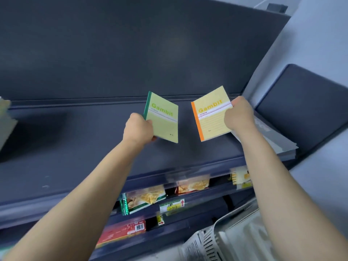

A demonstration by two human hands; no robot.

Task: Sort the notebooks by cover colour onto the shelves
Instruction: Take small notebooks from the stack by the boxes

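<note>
Sorting is incomplete. You hold both notebooks over the dark top shelf (75,147), and neither is placed. Your left hand (138,129) grips the green-spined notebook (163,117) at its near left corner. Your right hand (239,115) clasps the right edge of the orange-spined notebook (211,117). The covers are pale green and pale yellow, marked "Gambit", flat and clean.

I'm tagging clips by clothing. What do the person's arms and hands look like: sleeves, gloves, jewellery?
The left arm and right arm are bare up to the frame edge; no sleeve shows. The left hand and right hand wear no gloves, and no watch, bracelet or ring is visible.
</note>
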